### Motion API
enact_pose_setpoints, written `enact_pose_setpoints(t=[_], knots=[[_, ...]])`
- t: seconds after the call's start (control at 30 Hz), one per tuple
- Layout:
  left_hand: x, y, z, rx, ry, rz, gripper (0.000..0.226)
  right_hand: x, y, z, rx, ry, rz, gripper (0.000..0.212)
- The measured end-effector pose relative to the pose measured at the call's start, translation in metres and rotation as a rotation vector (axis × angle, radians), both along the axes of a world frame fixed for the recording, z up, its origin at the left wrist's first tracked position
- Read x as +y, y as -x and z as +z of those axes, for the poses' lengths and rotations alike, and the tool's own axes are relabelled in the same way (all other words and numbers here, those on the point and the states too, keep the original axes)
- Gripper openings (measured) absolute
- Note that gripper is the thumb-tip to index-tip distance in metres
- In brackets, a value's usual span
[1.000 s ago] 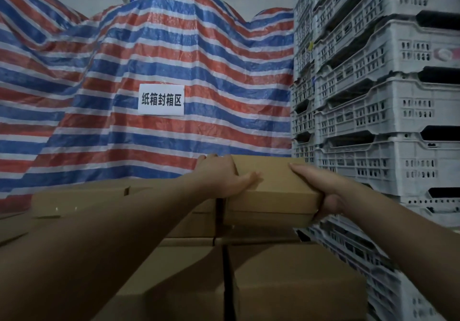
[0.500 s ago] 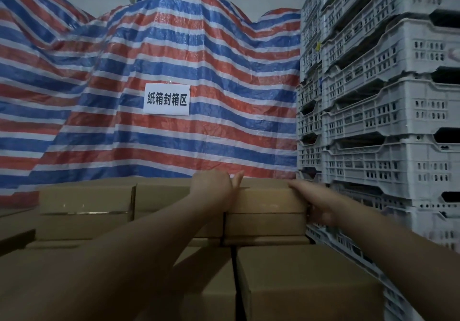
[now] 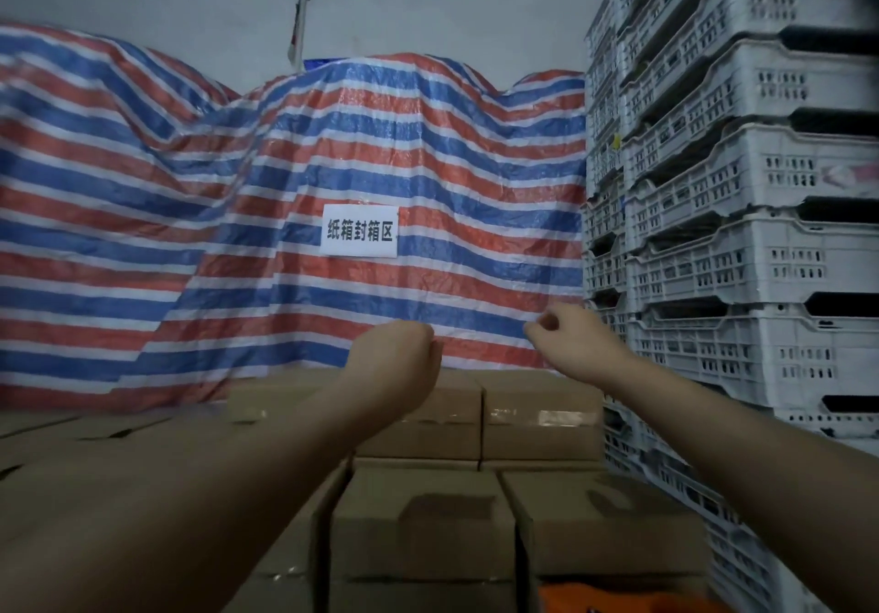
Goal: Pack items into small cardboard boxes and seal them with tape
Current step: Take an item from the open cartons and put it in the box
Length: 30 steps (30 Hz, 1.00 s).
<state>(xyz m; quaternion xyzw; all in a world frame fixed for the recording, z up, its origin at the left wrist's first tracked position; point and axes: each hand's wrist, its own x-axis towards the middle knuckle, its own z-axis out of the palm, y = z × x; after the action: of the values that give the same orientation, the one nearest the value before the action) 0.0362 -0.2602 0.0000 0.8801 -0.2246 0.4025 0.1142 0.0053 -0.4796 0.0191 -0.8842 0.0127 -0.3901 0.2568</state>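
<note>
Hovering over the stacked cardboard boxes (image 3: 537, 417), both hands are holding nothing.

Left hand (image 3: 397, 355) is curling into a fist and right hand (image 3: 568, 341) is hanging with fingers loosely bent, apart from each other above the far row of taped boxes. Open air is lying between hands and the striped tarp (image 3: 285, 175) behind, which is carrying a white sign (image 3: 359, 231). White plastic crates (image 3: 742, 241) are walling off the right edge; something orange, possibly cloth, is showing near the bottom.

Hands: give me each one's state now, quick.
Left hand: fingers curled, holding nothing, above the boxes.
Right hand: loosely curled, holding nothing.
</note>
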Motion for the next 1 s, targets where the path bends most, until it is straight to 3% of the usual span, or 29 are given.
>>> enact_pose_setpoints(t=[0.2,0.37,0.53,0.6,0.87,1.0], knots=[[0.070,0.074,0.005,-0.045,-0.005,0.040,0.048,0.097,0.045,0.012,-0.111,0.017,0.120,0.042],[0.138,0.102,0.003,-0.125,-0.028,0.056,0.017,0.168,0.072,0.022,-0.179,0.042,0.241,0.049],[0.203,0.115,-0.005,-0.011,-0.048,0.208,0.047,0.219,0.078,0.022,-0.140,0.126,0.338,0.037],[0.221,0.120,-0.004,0.045,-0.007,0.230,0.049,0.234,0.079,0.022,-0.126,0.153,0.372,0.036],[0.270,0.135,-0.006,0.055,-0.022,0.293,0.010,0.263,0.071,0.013,-0.122,0.183,0.442,0.040],[0.291,0.137,-0.016,-0.014,0.024,0.325,0.039,0.284,0.065,0.005,-0.137,0.186,0.478,0.050]])
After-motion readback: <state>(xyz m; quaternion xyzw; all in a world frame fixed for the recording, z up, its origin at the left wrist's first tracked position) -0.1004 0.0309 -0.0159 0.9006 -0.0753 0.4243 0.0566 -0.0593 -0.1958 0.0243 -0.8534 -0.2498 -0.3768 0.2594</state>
